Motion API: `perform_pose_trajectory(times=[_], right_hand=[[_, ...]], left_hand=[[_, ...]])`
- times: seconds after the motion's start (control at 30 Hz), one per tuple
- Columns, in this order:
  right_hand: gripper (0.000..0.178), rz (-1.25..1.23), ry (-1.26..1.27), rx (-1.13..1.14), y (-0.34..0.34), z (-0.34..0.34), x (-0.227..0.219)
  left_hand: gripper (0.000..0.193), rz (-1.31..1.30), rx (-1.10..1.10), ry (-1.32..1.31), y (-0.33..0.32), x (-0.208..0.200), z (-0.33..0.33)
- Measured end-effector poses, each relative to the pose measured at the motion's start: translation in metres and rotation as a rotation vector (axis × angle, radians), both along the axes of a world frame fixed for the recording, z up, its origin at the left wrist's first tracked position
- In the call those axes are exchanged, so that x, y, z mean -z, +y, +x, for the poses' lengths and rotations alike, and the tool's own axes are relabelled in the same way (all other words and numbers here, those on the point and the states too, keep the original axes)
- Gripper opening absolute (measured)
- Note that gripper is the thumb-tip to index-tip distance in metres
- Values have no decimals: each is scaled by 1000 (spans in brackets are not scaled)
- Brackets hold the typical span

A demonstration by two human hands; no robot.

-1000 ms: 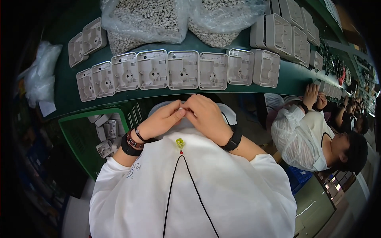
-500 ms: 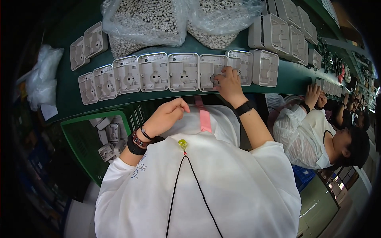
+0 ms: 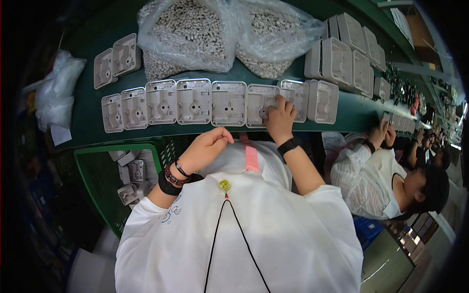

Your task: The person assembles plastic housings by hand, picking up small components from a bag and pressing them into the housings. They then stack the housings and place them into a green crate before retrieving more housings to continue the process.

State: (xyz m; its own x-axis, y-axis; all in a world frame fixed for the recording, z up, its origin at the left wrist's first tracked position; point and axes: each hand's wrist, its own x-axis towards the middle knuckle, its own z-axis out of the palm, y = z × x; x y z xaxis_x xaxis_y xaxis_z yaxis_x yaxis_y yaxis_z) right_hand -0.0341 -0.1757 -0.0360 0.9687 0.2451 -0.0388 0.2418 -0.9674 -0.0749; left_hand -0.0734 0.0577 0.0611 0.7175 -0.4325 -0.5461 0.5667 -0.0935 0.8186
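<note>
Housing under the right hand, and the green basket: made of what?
Grey housing: satin, probably moulded plastic from its one-piece thin walls and bosses; coated metal possible. Green basket: smooth, likely rigid plastic, given its thick rim and perforated side.

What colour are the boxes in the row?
The boxes are light grey, clearest in the head view.

Mid-frame evenly lit, soft light, seemingly from overhead. White shirt (image 3: 239, 244) the brightest broad patch, faint shading in its folds. Row of boxes (image 3: 228, 103) reads fairly crisp, shallow shadow inside the walls. Pale sheen on plastic bags (image 3: 207, 61). Green basket (image 3: 93, 180) dim; left margin sinks to near black. Fisheye bend bows the table (image 3: 83, 112) edge; corners go dark. Far right: small glare spots, background smeared, details too small to tell.
</note>
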Motion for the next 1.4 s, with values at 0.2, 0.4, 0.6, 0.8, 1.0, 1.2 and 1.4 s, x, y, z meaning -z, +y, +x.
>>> perform_pose_trajectory(times=[0.2, 0.4, 0.6, 0.8, 1.0, 1.2, 1.4], right_hand=[[17, 130, -28, 2, -2, -10, -5], [14, 356, -26, 117, 3, -1, -31], [8, 1473, 774, 427, 45, 0, -98], [12, 1525, 917, 409, 59, 1, -102], [14, 1215, 894, -101, 64, 19, -98], [13, 819, 432, -673, 75, 55, -93], [10, 462, 52, -735, 77, 113, -38]], left_hand=[[13, 126, 144, -78, -2, -2, 1], [13, 289, 207, -210, -6, -2, 6], [18, 175, 39, -236, -17, -5, 20], [20, -46, -124, -128, -12, -5, 18], [26, -342, -165, 286, 15, 3, 17], [26, -621, -221, 577, 23, 25, 19], [22, 454, -191, -194, 21, 84, 17]])
